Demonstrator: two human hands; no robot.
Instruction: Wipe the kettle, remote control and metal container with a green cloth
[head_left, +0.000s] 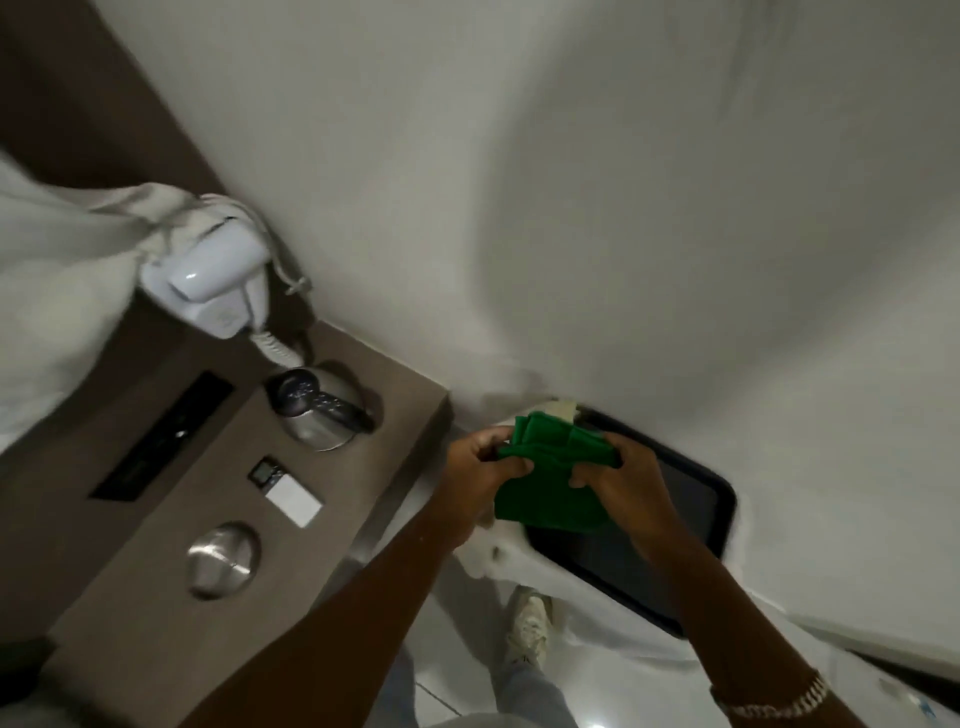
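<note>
Both hands grip green cloth beside kettle.

A: Where is the desk open?

B: Along its right edge, beside the kettle, and in the bare strips between kettle, remote control and metal container.

A: What blocks the far side?

B: The wall-mounted hair dryer hangs just above the kettle, its coiled cord dropping behind it. The wall closes the far right.
</note>
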